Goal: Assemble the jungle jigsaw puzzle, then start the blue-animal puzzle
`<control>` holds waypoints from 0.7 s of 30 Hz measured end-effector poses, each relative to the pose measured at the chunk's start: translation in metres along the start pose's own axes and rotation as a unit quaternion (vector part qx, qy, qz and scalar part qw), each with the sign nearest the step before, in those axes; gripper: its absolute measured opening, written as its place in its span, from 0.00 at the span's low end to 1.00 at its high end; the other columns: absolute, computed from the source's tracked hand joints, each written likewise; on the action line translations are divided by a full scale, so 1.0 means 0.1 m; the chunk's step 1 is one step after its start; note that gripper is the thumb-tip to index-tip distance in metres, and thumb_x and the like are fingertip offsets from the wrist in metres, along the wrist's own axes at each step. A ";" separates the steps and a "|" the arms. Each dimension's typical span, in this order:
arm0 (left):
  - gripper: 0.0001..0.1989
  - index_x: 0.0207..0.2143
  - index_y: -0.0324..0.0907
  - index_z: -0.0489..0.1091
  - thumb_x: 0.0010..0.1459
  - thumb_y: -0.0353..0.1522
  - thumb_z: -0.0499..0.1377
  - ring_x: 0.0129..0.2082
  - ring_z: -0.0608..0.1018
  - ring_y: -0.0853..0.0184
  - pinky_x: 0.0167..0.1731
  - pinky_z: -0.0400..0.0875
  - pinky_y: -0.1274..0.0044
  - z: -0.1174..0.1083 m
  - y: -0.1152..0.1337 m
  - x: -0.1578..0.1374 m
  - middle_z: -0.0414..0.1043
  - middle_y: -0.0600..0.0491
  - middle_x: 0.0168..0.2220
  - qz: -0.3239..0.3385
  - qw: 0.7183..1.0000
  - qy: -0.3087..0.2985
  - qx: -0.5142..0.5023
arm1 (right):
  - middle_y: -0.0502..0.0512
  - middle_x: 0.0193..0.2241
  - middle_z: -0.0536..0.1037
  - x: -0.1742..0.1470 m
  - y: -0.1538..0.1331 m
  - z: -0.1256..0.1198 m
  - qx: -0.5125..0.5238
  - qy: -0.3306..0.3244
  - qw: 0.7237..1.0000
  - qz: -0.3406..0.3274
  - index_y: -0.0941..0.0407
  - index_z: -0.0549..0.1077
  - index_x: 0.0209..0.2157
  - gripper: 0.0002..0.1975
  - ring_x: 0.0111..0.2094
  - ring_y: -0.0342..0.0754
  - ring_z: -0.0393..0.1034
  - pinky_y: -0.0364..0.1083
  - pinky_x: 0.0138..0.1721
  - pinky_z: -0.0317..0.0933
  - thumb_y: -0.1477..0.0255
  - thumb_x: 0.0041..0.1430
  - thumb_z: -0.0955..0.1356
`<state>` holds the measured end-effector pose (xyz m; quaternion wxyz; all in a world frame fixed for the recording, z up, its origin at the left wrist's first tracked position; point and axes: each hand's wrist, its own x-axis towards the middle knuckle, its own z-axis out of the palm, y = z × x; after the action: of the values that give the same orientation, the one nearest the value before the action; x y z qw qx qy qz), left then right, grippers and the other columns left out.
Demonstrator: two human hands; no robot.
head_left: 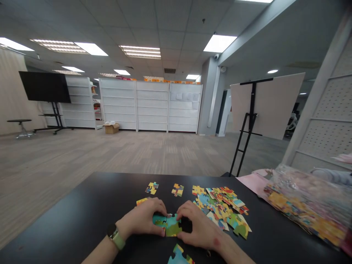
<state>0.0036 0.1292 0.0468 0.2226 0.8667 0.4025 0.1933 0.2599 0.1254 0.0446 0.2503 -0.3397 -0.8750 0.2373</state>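
Note:
Two jigsaw puzzle pieces lie side by side on the black table (82, 205), edges meeting between my hands. My left hand (147, 217), with a watch (116, 236) on its wrist, grips the blue-green left puzzle piece (159, 220) between thumb and fingers. From the other side, my right hand (194, 225) pinches the green and blue right puzzle piece (172, 226). Whether the two are fully interlocked I cannot tell. A yellow piece (141, 201) shows partly behind my left hand. Nearest me lies another blue piece (178, 255), cut off by the frame's lower edge.
Beyond my hands are two single pieces (152, 187) (178, 190). A heap of loose puzzle pieces (220, 205) lies to the right. A clear plastic bag (310, 205) covers the table's right side. Past the table stands a board on an easel (251, 117).

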 end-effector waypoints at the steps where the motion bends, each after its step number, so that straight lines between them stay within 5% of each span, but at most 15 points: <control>1: 0.20 0.40 0.47 0.78 0.45 0.43 0.73 0.44 0.77 0.60 0.49 0.66 0.73 0.00 0.00 0.00 0.77 0.53 0.44 0.003 1.000 -0.001 0.002 | 0.54 0.42 0.76 0.00 0.00 -0.01 0.001 0.001 1.000 -0.004 0.54 0.75 0.36 0.15 0.46 0.51 0.68 0.47 0.49 0.62 0.75 0.42 0.75; 13: 0.29 0.43 0.45 0.72 0.40 0.46 0.73 0.38 0.74 0.62 0.36 0.67 0.76 0.00 0.06 -0.02 0.74 0.53 0.41 -0.054 0.998 0.000 0.008 | 0.55 0.45 0.75 0.00 0.01 -0.03 -0.016 -0.019 1.000 0.010 0.54 0.79 0.36 0.13 0.47 0.51 0.68 0.47 0.50 0.62 0.75 0.44 0.74; 21: 0.20 0.38 0.48 0.77 0.44 0.46 0.72 0.41 0.75 0.63 0.41 0.66 0.76 0.06 0.04 0.00 0.75 0.55 0.40 -0.005 1.000 0.000 -0.005 | 0.54 0.44 0.74 0.00 0.00 0.01 -0.035 -0.031 0.999 0.003 0.53 0.81 0.37 0.12 0.47 0.51 0.67 0.47 0.50 0.61 0.74 0.46 0.74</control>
<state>0.0089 0.1256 0.0443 0.2283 0.8632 0.4062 0.1944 0.2593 0.1252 0.0433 0.2097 -0.3436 -0.8892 0.2176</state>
